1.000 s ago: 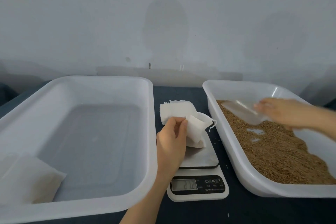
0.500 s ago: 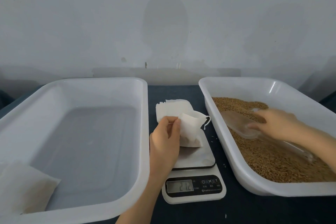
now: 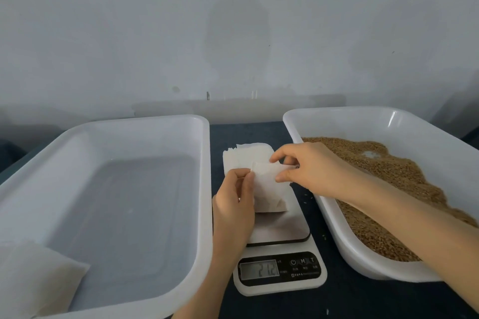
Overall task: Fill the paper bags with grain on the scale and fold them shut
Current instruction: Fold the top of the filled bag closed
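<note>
A small white paper bag point(image 3: 269, 194) stands on the steel platform of a white digital kitchen scale point(image 3: 282, 228). The left hand point(image 3: 233, 204) pinches its top left corner and the right hand point(image 3: 311, 168) pinches its top right edge. A stack of flat white bags point(image 3: 248, 154) lies just behind. Brown grain point(image 3: 388, 176) fills the white plastic tub on the right point(image 3: 337, 116); the white tub on the left point(image 3: 129, 124) holds one filled pale bag point(image 3: 33, 274) in its near corner.
</note>
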Demonstrator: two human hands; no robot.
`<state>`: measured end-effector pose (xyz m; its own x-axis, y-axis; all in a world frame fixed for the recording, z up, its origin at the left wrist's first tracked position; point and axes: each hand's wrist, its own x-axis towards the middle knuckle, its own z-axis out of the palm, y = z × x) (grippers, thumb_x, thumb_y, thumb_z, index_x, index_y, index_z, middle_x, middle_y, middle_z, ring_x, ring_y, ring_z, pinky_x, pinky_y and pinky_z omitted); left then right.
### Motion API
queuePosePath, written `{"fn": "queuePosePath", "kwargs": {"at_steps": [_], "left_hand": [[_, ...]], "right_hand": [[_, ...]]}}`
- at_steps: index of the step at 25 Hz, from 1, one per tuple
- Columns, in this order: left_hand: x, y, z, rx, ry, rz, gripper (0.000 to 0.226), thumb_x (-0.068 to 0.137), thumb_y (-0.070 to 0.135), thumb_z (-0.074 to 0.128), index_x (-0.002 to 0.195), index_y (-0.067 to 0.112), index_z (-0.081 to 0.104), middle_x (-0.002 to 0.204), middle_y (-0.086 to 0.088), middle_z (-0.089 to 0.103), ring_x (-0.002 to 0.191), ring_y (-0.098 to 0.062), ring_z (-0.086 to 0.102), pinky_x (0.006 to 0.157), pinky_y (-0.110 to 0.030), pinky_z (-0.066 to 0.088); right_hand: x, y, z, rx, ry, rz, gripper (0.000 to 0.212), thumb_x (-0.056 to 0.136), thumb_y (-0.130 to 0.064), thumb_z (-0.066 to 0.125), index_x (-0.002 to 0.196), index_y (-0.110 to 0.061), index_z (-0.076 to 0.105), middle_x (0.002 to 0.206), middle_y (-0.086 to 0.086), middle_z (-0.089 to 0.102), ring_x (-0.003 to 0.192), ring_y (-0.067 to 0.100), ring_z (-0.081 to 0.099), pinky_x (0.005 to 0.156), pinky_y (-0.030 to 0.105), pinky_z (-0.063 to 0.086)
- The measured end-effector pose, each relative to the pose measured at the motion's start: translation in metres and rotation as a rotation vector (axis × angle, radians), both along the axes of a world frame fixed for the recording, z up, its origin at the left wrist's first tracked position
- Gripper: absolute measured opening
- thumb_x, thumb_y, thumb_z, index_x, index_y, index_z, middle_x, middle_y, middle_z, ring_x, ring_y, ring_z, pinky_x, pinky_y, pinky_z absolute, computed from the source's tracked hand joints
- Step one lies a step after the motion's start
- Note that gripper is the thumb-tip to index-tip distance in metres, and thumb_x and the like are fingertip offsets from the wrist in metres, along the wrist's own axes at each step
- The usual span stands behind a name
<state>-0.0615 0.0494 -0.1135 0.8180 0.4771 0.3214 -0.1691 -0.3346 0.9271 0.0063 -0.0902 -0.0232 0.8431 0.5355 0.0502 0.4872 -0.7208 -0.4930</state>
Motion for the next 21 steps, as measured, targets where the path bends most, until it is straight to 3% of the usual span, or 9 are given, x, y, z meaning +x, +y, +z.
{"fn": "queuePosePath", "kwargs": {"at_steps": [5, 10, 13, 16, 18, 21], "left_hand": [[0.0, 0.001, -0.001, -0.033, 0.009, -0.002, 0.012, 0.097, 0.029, 0.048, 0.101, 0.04, 0.051, 0.095, 0.018, 0.068, 0.092, 0.004, 0.063, 0.076, -0.012, 0.048], [-0.001, 0.004, 0.0, -0.067, 0.049, 0.016, 0.01, 0.097, 0.031, 0.05, 0.105, 0.036, 0.052, 0.1, 0.015, 0.065, 0.094, 0.004, 0.06, 0.086, -0.031, 0.053], [-0.003, 0.003, 0.002, -0.078, 0.062, 0.008, 0.022, 0.095, 0.028, 0.054, 0.116, 0.03, 0.05, 0.114, 0.017, 0.06, 0.105, 0.002, 0.056, 0.097, -0.033, 0.049], [-0.003, 0.002, 0.005, -0.046, 0.105, -0.039, 0.055, 0.088, 0.024, 0.065, 0.136, 0.028, 0.039, 0.137, 0.013, 0.047, 0.123, -0.004, 0.045, 0.107, -0.029, 0.038], [-0.004, 0.002, 0.006, -0.031, 0.14, -0.097, 0.066, 0.084, 0.023, 0.07, 0.14, 0.03, 0.035, 0.136, 0.017, 0.045, 0.124, -0.002, 0.043, 0.104, -0.021, 0.037], [-0.004, 0.002, 0.004, 0.038, 0.165, -0.133, 0.034, 0.084, 0.019, 0.069, 0.114, 0.031, 0.057, 0.107, 0.02, 0.064, 0.101, 0.002, 0.059, 0.079, -0.007, 0.045]], "right_hand": [[0.024, 0.004, -0.005, -0.086, -0.185, -0.033, 0.008, 0.084, -0.027, 0.066, 0.078, -0.026, 0.061, 0.065, -0.012, 0.056, 0.077, 0.013, 0.053, 0.087, 0.031, 0.034], [0.042, 0.004, -0.009, -0.098, -0.355, -0.064, 0.011, 0.089, -0.027, 0.06, 0.078, -0.027, 0.06, 0.076, -0.01, 0.063, 0.084, 0.016, 0.055, 0.076, 0.031, 0.021], [0.036, 0.002, -0.008, 0.017, -0.295, -0.023, 0.009, 0.088, -0.027, 0.063, 0.081, -0.023, 0.065, 0.078, -0.01, 0.063, 0.084, 0.016, 0.057, 0.085, 0.032, 0.035], [0.022, -0.003, 0.001, 0.225, -0.086, -0.002, 0.005, 0.085, -0.027, 0.066, 0.08, -0.027, 0.067, 0.08, -0.001, 0.067, 0.077, 0.019, 0.062, 0.073, 0.033, 0.049], [0.014, -0.004, 0.003, 0.213, -0.005, 0.05, 0.004, 0.084, -0.03, 0.067, 0.08, -0.03, 0.066, 0.078, -0.003, 0.068, 0.074, 0.017, 0.064, 0.069, 0.031, 0.05], [0.005, -0.002, -0.002, 0.101, 0.009, 0.107, 0.007, 0.082, -0.033, 0.069, 0.078, -0.036, 0.064, 0.075, -0.009, 0.066, 0.072, 0.01, 0.062, 0.063, 0.021, 0.046]]}}
